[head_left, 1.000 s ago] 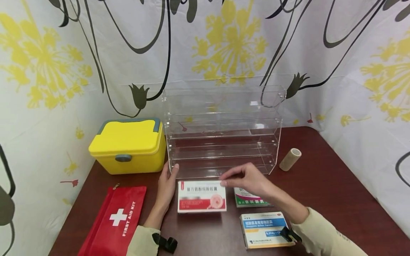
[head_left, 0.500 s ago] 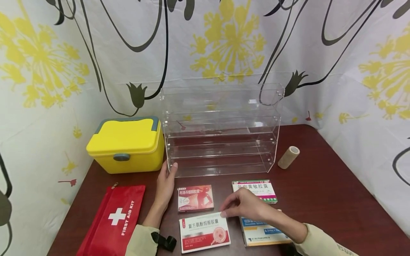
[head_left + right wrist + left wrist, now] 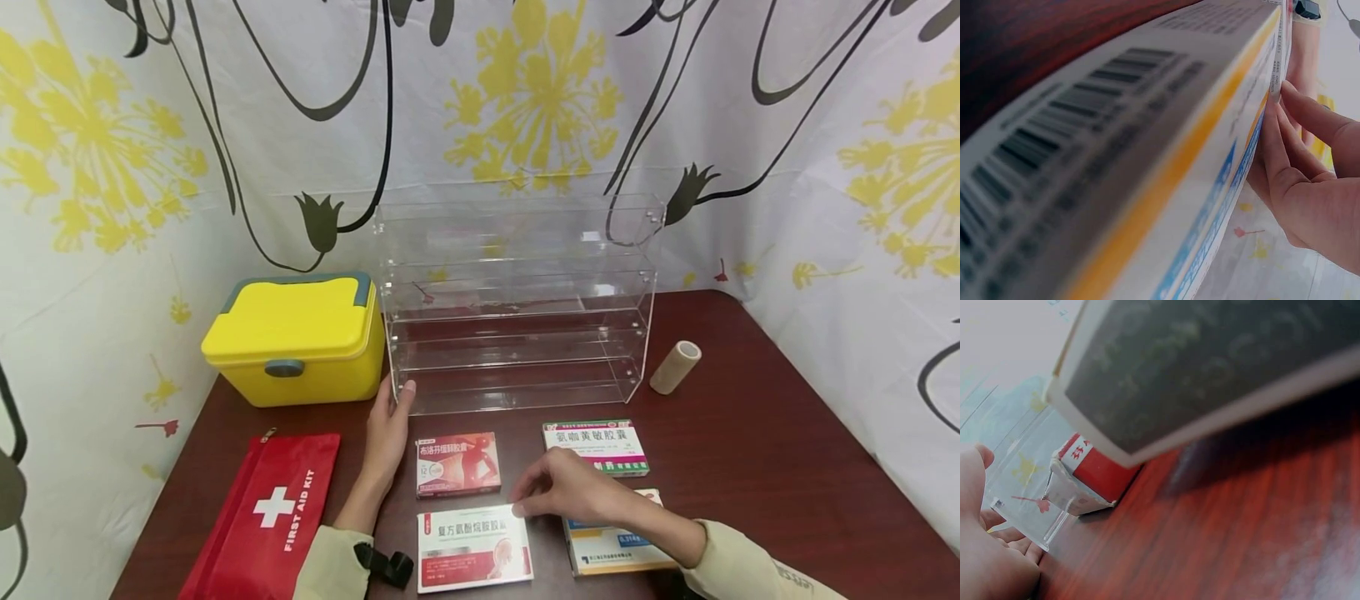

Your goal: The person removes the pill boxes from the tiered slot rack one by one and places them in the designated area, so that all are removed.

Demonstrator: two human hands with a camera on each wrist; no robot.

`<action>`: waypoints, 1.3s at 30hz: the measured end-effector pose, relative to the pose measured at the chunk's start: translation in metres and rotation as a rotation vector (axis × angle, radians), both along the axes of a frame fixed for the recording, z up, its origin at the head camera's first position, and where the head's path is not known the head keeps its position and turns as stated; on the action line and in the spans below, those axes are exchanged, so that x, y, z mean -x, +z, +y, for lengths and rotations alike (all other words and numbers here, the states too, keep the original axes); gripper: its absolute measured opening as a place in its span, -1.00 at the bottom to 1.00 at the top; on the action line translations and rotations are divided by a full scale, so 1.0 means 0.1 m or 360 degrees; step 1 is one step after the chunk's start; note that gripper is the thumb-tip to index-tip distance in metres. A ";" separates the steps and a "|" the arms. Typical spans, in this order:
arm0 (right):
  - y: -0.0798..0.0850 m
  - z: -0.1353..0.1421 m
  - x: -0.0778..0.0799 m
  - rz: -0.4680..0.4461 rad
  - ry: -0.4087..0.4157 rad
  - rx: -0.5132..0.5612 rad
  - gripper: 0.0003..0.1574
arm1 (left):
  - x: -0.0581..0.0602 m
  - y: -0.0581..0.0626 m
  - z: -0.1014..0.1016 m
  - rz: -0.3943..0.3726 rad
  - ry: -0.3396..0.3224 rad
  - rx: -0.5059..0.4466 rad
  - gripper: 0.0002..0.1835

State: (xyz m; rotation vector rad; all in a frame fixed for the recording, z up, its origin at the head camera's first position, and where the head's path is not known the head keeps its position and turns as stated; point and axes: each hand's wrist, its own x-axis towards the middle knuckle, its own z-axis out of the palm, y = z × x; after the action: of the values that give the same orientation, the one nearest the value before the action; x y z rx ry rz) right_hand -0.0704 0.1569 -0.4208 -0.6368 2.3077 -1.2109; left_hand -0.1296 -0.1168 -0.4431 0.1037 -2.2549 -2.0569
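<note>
My left hand (image 3: 386, 432) holds the lower left edge of a clear acrylic tiered rack (image 3: 517, 398), thumb in front and fingers along its outer side. My right hand (image 3: 570, 487) pinches the upper right corner of a white and red medicine box (image 3: 468, 571), low over the front of the table. In the right wrist view, thumb and fingertips (image 3: 1288, 94) meet at that box's edge. Just behind it lies a smaller pink-red medicine box (image 3: 457, 467). Under my right wrist is a blue, white and orange medicine box (image 3: 622, 554), partly hidden; a green and pink one (image 3: 592, 437) lies behind that.
At the left, a red first aid pouch (image 3: 277, 508) lies in front of a yellow lidded box (image 3: 296, 333). A beige roll (image 3: 676, 367) stands right of the rack. Patterned cloth (image 3: 525, 108) hangs behind the table (image 3: 772, 467).
My right hand has brought the white and red box toward me, uncovering the pink-red box, then shifted it slightly left and straightened it. The left hand stays on the rack.
</note>
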 end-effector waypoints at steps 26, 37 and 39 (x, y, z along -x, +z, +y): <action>-0.06 -0.02 0.00 0.0019 0.0017 -0.0017 -0.94 | -0.01 -0.03 -0.02 -0.0022 -0.0012 -0.0009 -0.38; -0.05 -0.04 -0.01 0.0026 0.0015 -0.0010 -0.93 | -0.02 -0.01 -0.03 -0.0040 -0.0012 -0.0001 -0.37; -0.05 -0.04 -0.01 0.0030 0.0016 -0.0013 -0.94 | 0.00 -0.05 -0.04 -0.0039 -0.0010 -0.0013 -0.36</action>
State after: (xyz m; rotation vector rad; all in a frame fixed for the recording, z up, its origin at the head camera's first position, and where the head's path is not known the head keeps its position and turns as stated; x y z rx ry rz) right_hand -0.0693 0.1531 -0.4254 -0.6585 2.3209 -1.1955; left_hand -0.1298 -0.1211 -0.4486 0.1235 -2.2641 -2.0795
